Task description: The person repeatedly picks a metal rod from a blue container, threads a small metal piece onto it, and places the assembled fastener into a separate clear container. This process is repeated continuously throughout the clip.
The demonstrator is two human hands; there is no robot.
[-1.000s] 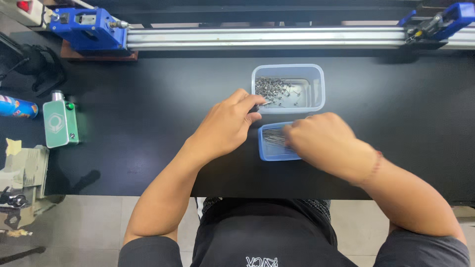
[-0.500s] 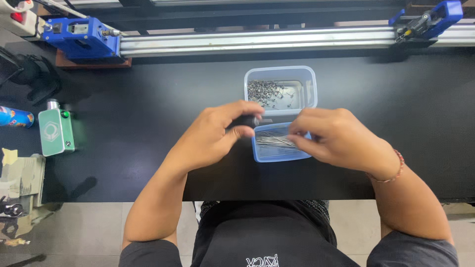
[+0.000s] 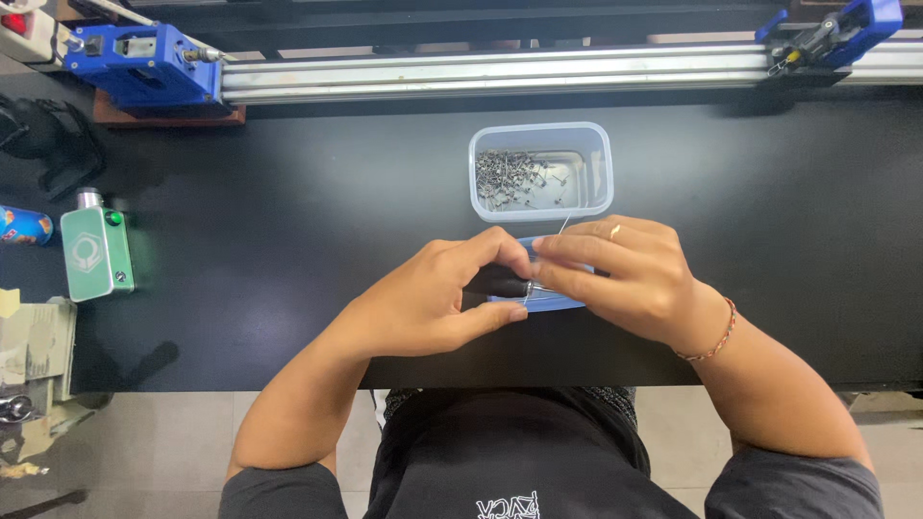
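Two hands have drawn together just below the clear tub [image 3: 596, 183] of small metal pins.

The left hand [image 3: 433, 303] now clamps a black-handled tool [image 3: 495, 282]; the right hand [image 3: 625, 274] pinches fingers at its tip, over the blue tray [image 3: 567, 302] on the black table [image 3: 288, 240].

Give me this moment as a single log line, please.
left hand: holds black tool handle | right hand: pinches thin metal pin at tool tip | below: blue tray | behind: clear tub of metal parts | black table
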